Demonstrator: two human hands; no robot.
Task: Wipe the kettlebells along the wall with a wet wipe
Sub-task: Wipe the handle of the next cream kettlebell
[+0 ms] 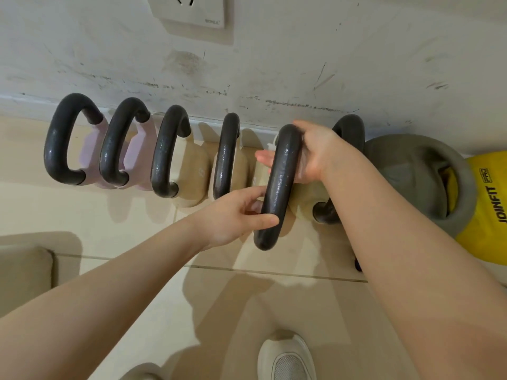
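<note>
A white shoe (pixel 288 357) is standing on the floor (pixel 137 215). The left hand (pixel 236 218) is curling around the dark handle (pixel 279 185) of a tan kettlebell (pixel 300 207). The right hand (pixel 312 152) is wrapping higher up on that handle; a wipe is hard to make out. More kettlebells (pixel 189 185) are sitting along the wall (pixel 274 64).

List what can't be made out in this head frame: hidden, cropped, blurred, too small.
- Wet wipe: at most a pale scrap near the right hand, mostly hidden behind the dark handle.
- That kettlebell's body: covered by the handle and the left hand.
- Sixth dark handle: largely behind the right forearm.
- Yellow kettlebell: cut off by the right edge.
- Wall socket: cropped at the top; its brand mark is too small.
</note>
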